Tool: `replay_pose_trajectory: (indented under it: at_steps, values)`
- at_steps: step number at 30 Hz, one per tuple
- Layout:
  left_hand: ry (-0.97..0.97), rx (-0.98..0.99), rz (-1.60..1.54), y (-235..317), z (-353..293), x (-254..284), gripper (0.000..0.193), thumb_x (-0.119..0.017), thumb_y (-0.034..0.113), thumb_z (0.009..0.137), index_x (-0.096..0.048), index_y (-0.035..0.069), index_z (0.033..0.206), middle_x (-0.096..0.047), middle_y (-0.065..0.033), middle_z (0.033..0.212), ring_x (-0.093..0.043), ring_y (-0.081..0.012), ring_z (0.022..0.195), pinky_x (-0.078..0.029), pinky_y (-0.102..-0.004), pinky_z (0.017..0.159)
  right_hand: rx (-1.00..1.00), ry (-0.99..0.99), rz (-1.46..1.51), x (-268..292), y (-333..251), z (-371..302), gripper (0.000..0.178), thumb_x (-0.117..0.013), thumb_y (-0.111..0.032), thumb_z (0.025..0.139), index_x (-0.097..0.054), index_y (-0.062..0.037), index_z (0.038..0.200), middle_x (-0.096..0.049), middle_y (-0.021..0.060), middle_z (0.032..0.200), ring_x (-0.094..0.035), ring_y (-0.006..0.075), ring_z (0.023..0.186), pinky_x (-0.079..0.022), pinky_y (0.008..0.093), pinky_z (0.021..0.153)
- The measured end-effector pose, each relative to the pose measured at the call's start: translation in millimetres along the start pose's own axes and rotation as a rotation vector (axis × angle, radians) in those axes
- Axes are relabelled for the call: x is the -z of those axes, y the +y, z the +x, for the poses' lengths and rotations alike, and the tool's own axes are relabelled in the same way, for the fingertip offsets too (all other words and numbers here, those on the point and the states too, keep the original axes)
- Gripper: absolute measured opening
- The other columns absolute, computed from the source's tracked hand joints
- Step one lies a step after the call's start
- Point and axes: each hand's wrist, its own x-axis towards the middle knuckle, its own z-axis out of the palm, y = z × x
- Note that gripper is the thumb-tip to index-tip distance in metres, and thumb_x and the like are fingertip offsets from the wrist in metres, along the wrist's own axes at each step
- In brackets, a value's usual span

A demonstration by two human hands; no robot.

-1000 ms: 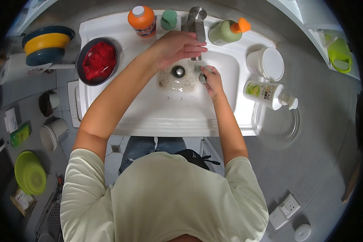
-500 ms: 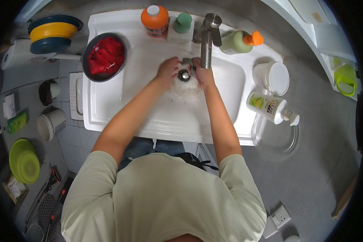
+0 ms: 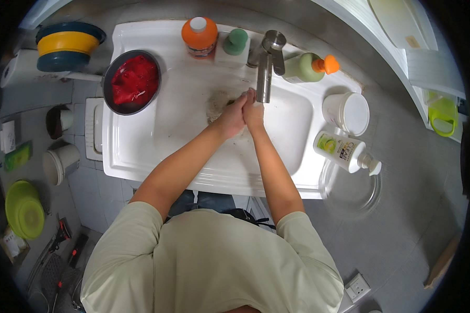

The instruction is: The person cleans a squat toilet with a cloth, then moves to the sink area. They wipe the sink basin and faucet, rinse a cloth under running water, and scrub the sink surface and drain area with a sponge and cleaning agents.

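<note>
Below the spout of the metal tap [image 3: 264, 78], my left hand [image 3: 232, 119] and my right hand [image 3: 253, 111] are pressed together over the white sink [image 3: 290, 130]. Their fingers are closed against one another, and whatever may be between them is hidden. Just left of the fingers, the dark drain [image 3: 230, 103] shows only in part. Brownish specks and wet residue [image 3: 217, 104] spread on the basin floor around it.
A dark pan [image 3: 156, 94] holding wet red cloth [image 3: 133, 81] rests on the sink's left side. Along the back stand an orange bottle [image 3: 199, 39], a green sponge [image 3: 236, 41] and a green pump bottle [image 3: 303, 68]. A white tub [image 3: 344, 112] and white pump bottle [image 3: 342, 151] are at right.
My hands were apart on either side of the drain; now they have come together under the spout. The left hand moved right. The water around the drain has mostly gone.
</note>
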Motion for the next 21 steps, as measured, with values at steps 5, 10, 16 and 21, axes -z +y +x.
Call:
replay_pose_trajectory:
  at_steps: [5,10,16,21]
  values:
    - [-0.058,-0.025,0.321,21,6,37,0.026,-0.044,0.027,0.091,-0.053,0.009,0.107,-0.057,-0.0012,0.094,-0.053,-0.0138,0.082,-0.044,-0.0326,0.075,-0.089,-0.365,0.256,26,3,-28,0.024,-0.055,-0.015,0.085,-0.056,-0.0026,0.105,-0.061,0.0096,0.073,-0.060,0.0110,0.063,-0.046,0.0270,0.052]
    - [0.194,-0.007,0.583,5,5,14,0.025,-0.050,0.021,0.086,-0.051,0.011,0.109,-0.055,-0.0044,0.095,-0.054,-0.0159,0.085,-0.046,-0.0389,0.078,-0.161,0.253,-0.098,74,13,-11,0.026,-0.049,-0.012,0.086,-0.045,0.0014,0.107,-0.060,0.0163,0.065,-0.061,0.0242,0.053,-0.048,0.0338,0.051]
    - [0.211,0.141,0.624,1,-27,43,0.026,-0.054,0.021,0.084,-0.051,0.011,0.107,-0.056,-0.0034,0.098,-0.055,-0.0161,0.090,-0.045,-0.0330,0.081,-0.090,0.322,-0.638,60,76,37,0.026,-0.040,-0.017,0.087,-0.046,-0.0025,0.108,-0.055,0.0215,0.101,-0.059,0.0344,0.088,-0.046,0.0470,0.073]
    - [0.329,0.035,0.664,14,-77,56,0.020,-0.052,0.015,0.083,-0.054,0.007,0.102,-0.060,-0.0041,0.090,-0.057,-0.0138,0.081,-0.045,-0.0261,0.071,-0.050,-0.141,-0.901,38,71,28,0.028,-0.042,-0.014,0.084,-0.047,-0.0129,0.111,-0.055,0.0193,0.104,-0.061,0.0309,0.085,-0.048,0.0451,0.067]
